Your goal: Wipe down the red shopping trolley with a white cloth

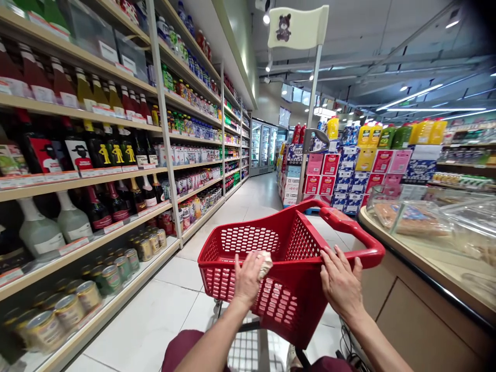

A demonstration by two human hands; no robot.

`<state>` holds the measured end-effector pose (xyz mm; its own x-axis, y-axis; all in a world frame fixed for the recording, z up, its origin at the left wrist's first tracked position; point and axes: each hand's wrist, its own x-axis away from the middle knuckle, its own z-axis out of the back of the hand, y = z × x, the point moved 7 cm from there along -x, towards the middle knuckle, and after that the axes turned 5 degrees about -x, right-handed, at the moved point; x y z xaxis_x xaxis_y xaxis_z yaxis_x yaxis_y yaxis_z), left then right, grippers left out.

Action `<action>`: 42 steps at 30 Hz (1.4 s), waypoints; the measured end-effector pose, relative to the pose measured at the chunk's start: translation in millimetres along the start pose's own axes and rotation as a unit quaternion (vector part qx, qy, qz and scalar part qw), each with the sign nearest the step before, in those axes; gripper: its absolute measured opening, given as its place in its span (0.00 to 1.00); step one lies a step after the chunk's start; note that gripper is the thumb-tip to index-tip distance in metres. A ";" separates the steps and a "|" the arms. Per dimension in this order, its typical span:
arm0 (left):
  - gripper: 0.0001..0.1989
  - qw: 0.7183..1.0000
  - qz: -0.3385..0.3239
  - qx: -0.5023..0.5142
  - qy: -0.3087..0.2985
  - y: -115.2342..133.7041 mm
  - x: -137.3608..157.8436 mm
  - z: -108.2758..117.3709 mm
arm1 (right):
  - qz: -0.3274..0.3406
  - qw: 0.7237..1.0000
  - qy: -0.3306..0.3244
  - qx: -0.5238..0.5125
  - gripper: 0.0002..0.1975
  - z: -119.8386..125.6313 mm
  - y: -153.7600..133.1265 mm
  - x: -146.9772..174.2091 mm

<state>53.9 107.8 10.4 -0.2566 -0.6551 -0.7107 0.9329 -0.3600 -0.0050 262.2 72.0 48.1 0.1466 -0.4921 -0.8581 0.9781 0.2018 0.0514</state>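
Note:
A red plastic shopping cart (267, 299) stands in front of me, its slotted basket turned sideways. My left hand (248, 279) is at the basket's near top rim, closed on a crumpled cream cloth (265, 264) pressed against that rim. Further right, my right hand (343, 287) lies against the cart's corner below the handle (370, 248), its fingers stretched out with the tips at the rim. Above the basket, a pole (313, 98) carries a cream flag (298, 27) with a bear on it.
Shelves (83, 181) of bottles and cans line the left side. At right a curved counter (418, 310) with clear covers stands close to the cart. Stacked drink boxes (349, 178) and fridges (263, 144) are farther back. Cables (346, 341) lie by the counter.

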 end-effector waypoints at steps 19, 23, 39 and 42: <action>0.19 0.999 -0.037 0.009 -0.005 -13.6 12.4 -2.4 | 0.051 0.994 -0.070 -0.072 0.17 -16.8 -85.9 -12.4; 0.20 0.999 0.035 -0.036 0.004 -63.4 28.1 8.3 | 0.040 0.993 -0.077 -0.076 0.17 -20.0 -90.1 -12.3; 0.22 0.993 0.096 -0.063 -0.007 -90.3 36.6 9.6 | 0.038 0.981 -0.156 -0.105 0.19 -47.9 -130.0 -7.3; 0.22 0.999 -0.014 -0.038 -0.015 -56.0 30.5 1.0 | 0.048 0.978 -0.170 -0.113 0.18 -50.8 -136.8 -6.0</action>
<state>-6.4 107.3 -10.2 -0.2886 -0.6652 -0.6887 0.9416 -0.3275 -0.0782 120.0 90.3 20.3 0.3145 -0.7074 -0.6330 0.9053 0.4241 -0.0241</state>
